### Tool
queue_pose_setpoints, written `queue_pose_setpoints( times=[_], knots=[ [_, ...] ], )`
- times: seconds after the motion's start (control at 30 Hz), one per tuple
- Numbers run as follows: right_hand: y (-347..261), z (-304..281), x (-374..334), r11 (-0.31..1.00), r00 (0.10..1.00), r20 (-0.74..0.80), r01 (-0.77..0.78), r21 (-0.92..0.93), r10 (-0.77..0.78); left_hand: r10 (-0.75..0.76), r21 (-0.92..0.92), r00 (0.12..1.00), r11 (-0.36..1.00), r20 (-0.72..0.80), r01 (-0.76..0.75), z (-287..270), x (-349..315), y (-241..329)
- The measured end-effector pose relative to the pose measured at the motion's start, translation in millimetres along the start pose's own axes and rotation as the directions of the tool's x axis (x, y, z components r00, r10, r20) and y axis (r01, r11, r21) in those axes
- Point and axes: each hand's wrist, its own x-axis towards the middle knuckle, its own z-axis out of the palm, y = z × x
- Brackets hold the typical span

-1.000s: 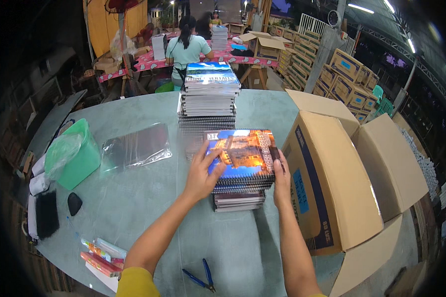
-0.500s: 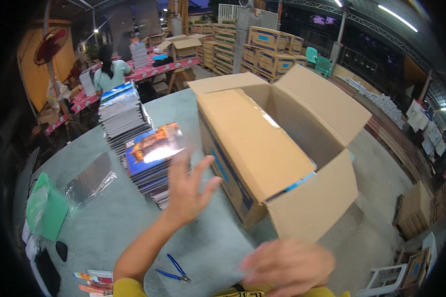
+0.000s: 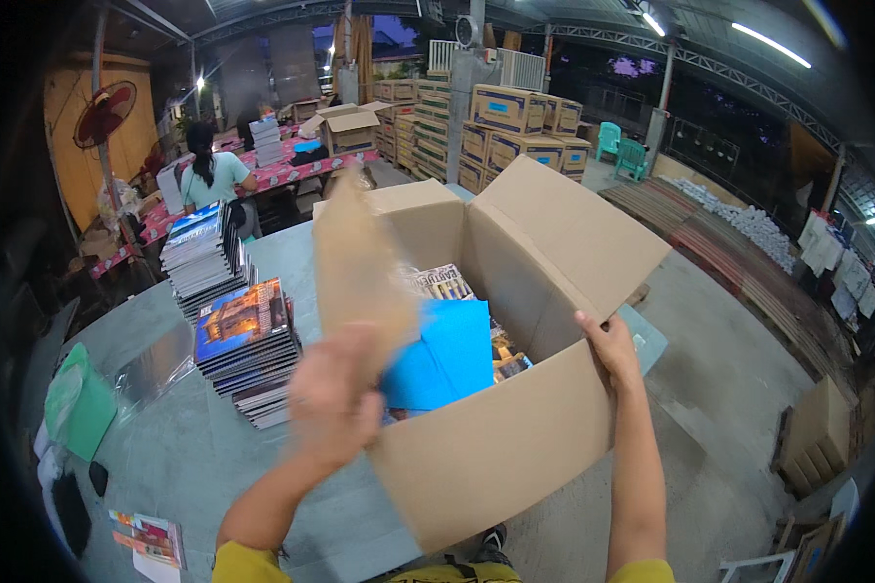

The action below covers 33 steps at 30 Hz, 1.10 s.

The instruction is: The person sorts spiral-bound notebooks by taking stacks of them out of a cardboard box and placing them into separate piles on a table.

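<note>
An open cardboard box (image 3: pixel 496 457) stands on the table in front of me. My left hand (image 3: pixel 335 398), blurred by motion, grips the raised left flap (image 3: pixel 360 272) near its lower end. My right hand (image 3: pixel 608 342) holds the box's right near corner, its fingers over the edge by the right flap (image 3: pixel 578 228). Inside the box lies a bright blue sheet (image 3: pixel 447 355) on top of books (image 3: pixel 447 284), which show only in part. Left of the box stand two stacks of books, a near stack (image 3: pixel 248 340) and a far stack (image 3: pixel 204 257).
A green plastic container (image 3: pixel 80 403) sits at the table's left edge, beside a clear plastic sheet (image 3: pixel 156 360). Small colourful packets (image 3: pixel 148 539) lie near left. Behind, a person (image 3: pixel 214 175) is at a pink-covered table (image 3: pixel 292 173). Stacked cartons (image 3: pixel 515 131) stand farther back.
The left flap has swung up from over the box, uncovering the blue sheet and books. My left hand has taken the flap; my right hand has moved up to the box corner. The blue pliers are out of sight.
</note>
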Motion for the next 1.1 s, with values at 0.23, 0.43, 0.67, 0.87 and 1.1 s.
queue_pose_setpoints(
  times=[0.23, 0.43, 0.67, 0.87, 1.1],
  knots=[
    [30.7, -4.8, 52.9, 0.933, 0.936, 0.075, 0.332, 0.141, -0.344, -0.836, -0.620, 0.545, 0.394, 0.065, 0.679, 34.8, -97.5, -28.9],
    [31.0, -13.5, 100.2, 0.903, 0.878, 0.231, 0.430, -0.002, -0.418, -0.917, -0.607, 0.398, 0.317, -0.001, 0.729, 90.8, -107.3, 0.9],
    [50.7, -33.8, 160.0, 0.827, 0.780, 0.281, 0.551, 0.116, -0.559, -0.924, -0.497, 0.382, 0.331, 0.002, 0.802, 122.2, -57.7, 71.1],
    [55.0, -57.0, 115.0, 0.847, 0.807, 0.261, 0.486, 0.218, -0.530, -0.819, -0.380, 0.563, 0.559, -0.112, 0.737, 108.3, -53.6, 57.3],
    [94.7, -93.8, 61.8, 0.896, 0.930, -0.056, 0.366, 0.253, -0.365, -0.752, -0.268, 0.656, 0.619, 0.072, 0.739, 103.5, -13.1, 44.6]
  ],
)
